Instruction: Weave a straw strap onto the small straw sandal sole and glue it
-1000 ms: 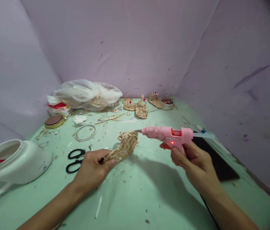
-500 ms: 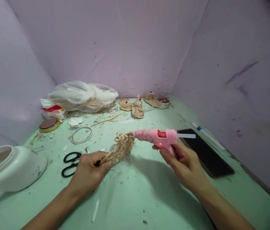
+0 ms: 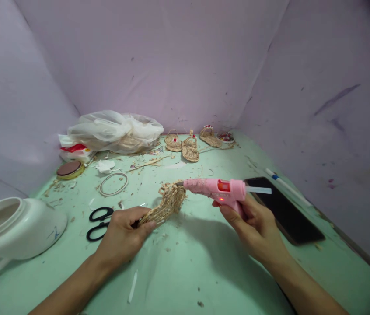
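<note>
My left hand (image 3: pixel 127 234) pinches the near end of a curved, woven straw piece (image 3: pixel 165 204), its fingers closed around it. In my right hand (image 3: pixel 250 221) is a pink hot glue gun (image 3: pixel 213 188), its small red light lit and a clear glue stick (image 3: pixel 260 190) jutting from the back. The gun's nozzle meets the upper edge of the straw piece. Beside my left hand lie black-handled scissors (image 3: pixel 98 225), their blades hidden behind the hand. At the back stand several small straw slippers (image 3: pixel 190 153) with red beads.
A white jug-like pot (image 3: pixel 34 229) lies at left. Near it are a round tin (image 3: pixel 70 169), a metal ring (image 3: pixel 113 184) and a plastic bag (image 3: pixel 113 131). A black phone (image 3: pixel 290 214) and a white pen (image 3: pixel 286 186) lie right. A bead dish (image 3: pixel 225 137) sits behind.
The whole scene has shifted slightly to the right in view. My hands keep the same holds, and the nozzle still meets the straw piece's edge.
</note>
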{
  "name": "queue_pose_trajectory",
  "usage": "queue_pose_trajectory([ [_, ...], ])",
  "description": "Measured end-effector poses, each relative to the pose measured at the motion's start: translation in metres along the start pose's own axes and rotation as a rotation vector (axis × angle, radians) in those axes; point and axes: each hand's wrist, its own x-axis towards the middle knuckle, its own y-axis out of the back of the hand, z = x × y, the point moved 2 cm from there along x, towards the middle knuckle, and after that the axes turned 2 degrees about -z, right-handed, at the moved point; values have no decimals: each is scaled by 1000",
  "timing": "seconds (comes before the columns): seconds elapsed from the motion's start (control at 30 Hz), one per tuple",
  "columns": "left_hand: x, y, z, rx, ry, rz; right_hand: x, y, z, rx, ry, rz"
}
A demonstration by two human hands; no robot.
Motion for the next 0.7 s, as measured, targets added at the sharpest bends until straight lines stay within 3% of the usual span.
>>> queue_pose_trajectory([
  [0.47, -1, 1, 2, 7, 2, 1, -3, -1, -2, -140, 75, 38],
  [0.6, -1, 0, 0, 11, 6, 1, -4, 1, 1, -94, 117, 82],
  [0.7, 0, -1, 0, 13, -8, 2, -6, 2, 0, -68, 135, 36],
])
